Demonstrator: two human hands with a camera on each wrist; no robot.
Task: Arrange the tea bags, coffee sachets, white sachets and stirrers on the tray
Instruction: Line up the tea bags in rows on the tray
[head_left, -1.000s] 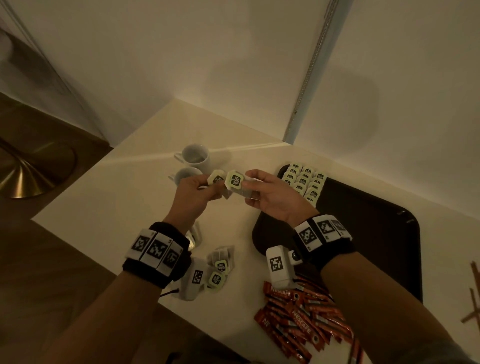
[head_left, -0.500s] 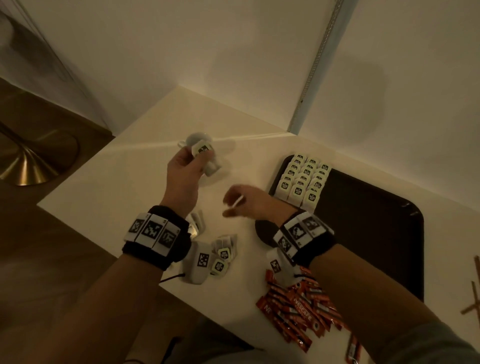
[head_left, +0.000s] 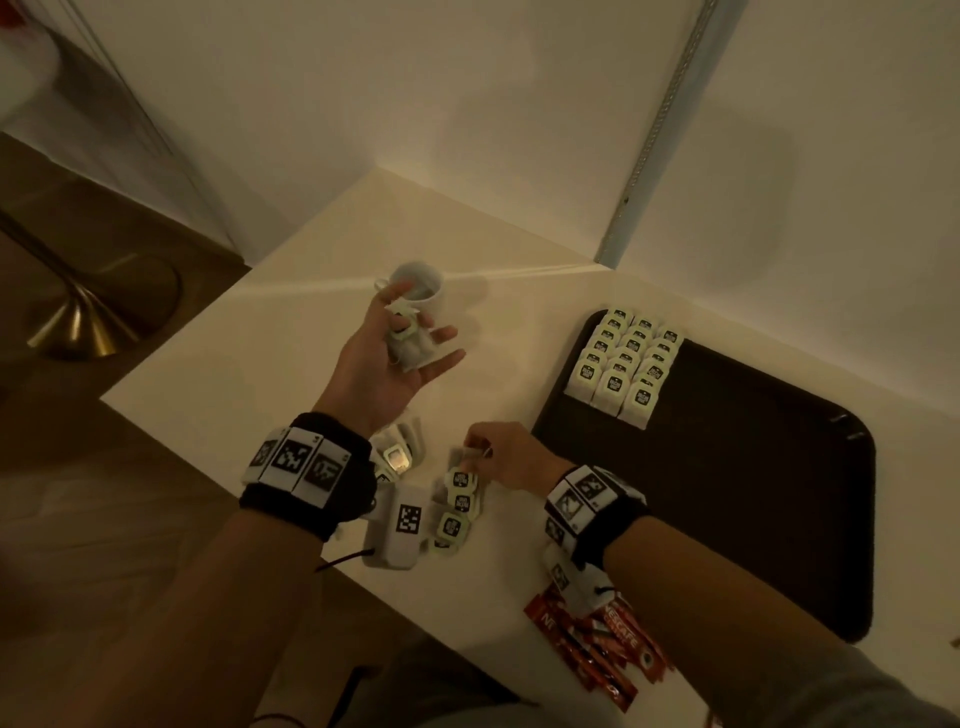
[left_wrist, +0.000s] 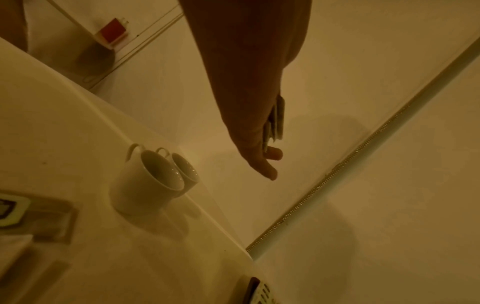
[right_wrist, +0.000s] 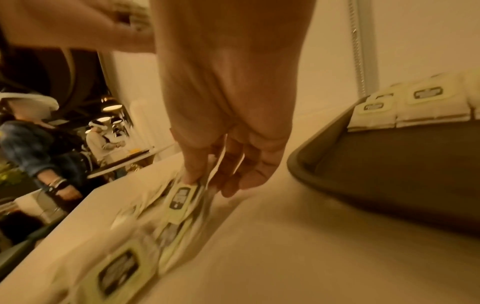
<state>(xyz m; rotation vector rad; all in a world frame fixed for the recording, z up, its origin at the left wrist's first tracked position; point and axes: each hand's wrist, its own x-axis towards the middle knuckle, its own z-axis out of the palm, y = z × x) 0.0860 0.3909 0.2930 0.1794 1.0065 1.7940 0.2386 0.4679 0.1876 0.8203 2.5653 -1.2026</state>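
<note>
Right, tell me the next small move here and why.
Probably lift the right hand with the tea bag it is pinching from the loose pile and pass it to the left hand, which lies palm up and already holds a few bags. Three rows stand on the tray, while coffee sachets wait on the table.

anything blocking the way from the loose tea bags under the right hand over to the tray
Nothing visible. The right hand pinches a tea bag from the loose pile of white tea bags; only bare cream tabletop separates it from the dark rectangular tray.
</note>
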